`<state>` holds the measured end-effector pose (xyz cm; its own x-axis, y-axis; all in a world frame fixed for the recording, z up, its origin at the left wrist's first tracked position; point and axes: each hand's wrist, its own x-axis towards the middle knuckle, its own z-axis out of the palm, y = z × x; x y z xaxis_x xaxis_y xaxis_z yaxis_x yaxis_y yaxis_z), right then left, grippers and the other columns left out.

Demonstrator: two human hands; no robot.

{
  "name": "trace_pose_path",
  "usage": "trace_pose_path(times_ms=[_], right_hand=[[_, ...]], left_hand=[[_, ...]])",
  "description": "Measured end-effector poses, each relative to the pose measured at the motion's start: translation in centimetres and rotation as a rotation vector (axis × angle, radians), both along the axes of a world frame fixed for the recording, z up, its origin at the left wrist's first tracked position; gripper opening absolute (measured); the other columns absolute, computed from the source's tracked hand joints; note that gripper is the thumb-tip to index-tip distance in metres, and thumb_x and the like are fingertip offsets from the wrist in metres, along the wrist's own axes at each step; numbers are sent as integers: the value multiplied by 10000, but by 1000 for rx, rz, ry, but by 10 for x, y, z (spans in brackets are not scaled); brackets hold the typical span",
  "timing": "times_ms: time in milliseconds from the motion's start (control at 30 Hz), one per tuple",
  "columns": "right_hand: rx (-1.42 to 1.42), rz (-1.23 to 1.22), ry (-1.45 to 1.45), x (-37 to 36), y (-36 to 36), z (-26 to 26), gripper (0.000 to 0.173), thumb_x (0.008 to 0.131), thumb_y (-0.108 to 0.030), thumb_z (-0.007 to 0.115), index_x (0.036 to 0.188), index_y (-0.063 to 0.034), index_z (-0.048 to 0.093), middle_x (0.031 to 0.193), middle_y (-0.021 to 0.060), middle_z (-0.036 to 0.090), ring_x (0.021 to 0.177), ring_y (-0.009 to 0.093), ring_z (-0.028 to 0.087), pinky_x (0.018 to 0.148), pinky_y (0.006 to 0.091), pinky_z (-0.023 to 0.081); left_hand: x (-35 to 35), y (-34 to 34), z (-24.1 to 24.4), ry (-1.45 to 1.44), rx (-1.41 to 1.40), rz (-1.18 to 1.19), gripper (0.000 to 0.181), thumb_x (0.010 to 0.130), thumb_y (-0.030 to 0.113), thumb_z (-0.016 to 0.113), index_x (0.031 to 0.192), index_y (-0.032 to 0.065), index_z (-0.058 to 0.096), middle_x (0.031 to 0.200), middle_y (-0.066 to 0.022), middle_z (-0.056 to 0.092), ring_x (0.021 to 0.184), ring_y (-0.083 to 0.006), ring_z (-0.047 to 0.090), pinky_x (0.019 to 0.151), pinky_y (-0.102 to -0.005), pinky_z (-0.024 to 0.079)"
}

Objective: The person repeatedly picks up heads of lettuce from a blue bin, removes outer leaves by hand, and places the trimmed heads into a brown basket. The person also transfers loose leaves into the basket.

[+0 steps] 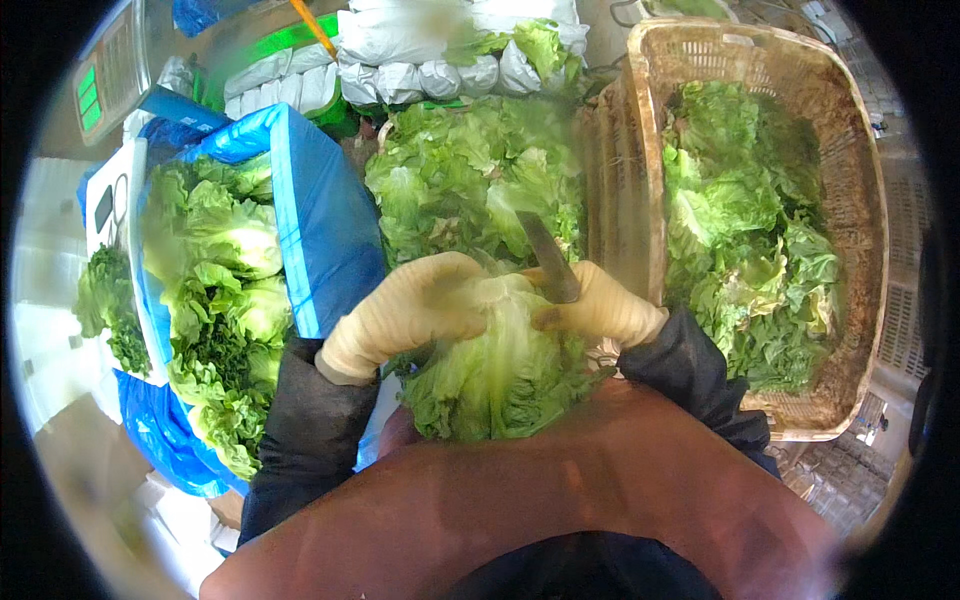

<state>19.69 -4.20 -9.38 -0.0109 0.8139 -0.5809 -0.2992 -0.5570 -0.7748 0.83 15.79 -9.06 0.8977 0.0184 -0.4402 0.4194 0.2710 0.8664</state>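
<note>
A head of leafy lettuce [499, 367] is held before my apron, its cut stem end towards the top of the picture. My left hand [416, 311], in a cream glove, grips it from the left side. My right hand [600, 300], gloved too, holds a broad-bladed knife [547, 255] with the blade pointing up and to the left. The right fingertips also touch the lettuce near its stem. Beyond both hands lies a heap of loose lettuce leaves [472, 172]. The knife's handle is mostly hidden in the right glove.
On the left, a container lined with blue plastic [330, 217] holds several lettuce heads [232, 262]. A dirty plastic crate [855, 225] full of leaves stands on the right. White wrapped bundles [420, 45] are stacked at the back. A digital scale display [88, 97] is at the upper left.
</note>
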Motion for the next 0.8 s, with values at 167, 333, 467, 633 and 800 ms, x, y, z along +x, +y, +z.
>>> trace_pose_path(times_ms=[167,333,467,633,800], right_hand=[[51,-16,25,-11,6,26,530,851,-99,791,1343,-19,612,1190,0,689,1042,67,566,924,260,471],[-113,-90,-99,-15,-10,17,518,837,-89,789,1326,-26,632,1117,-21,688,971,46,564,854,230,480],[23,-172,-142,-16,-22,3,527,819,-53,778,1322,-5,628,1152,0,689,1007,65,583,887,236,482],[61,-206,-36,-11,-23,8,526,820,-29,767,1322,17,617,1220,23,674,1081,91,587,948,258,472],[3,-148,-43,-11,-24,26,529,823,-23,762,1327,21,610,1260,33,659,1124,109,579,981,277,463]], left_hand=[[18,26,39,-30,442,-297,331,690,196,881,867,33,653,847,-35,615,855,-151,589,767,-310,470],[1,51,9,-242,978,-116,248,672,120,793,854,22,656,865,-101,635,877,-289,619,795,-382,482],[3,25,-10,-261,1090,254,273,708,80,761,962,19,681,983,-101,693,997,-249,640,867,-351,496],[-2,31,-6,-3,464,102,228,885,141,719,1064,3,683,944,-31,709,889,-117,624,818,-278,507],[13,90,-22,25,1161,238,579,844,244,787,1305,-30,568,1175,-153,681,1098,-226,629,956,-333,489]])
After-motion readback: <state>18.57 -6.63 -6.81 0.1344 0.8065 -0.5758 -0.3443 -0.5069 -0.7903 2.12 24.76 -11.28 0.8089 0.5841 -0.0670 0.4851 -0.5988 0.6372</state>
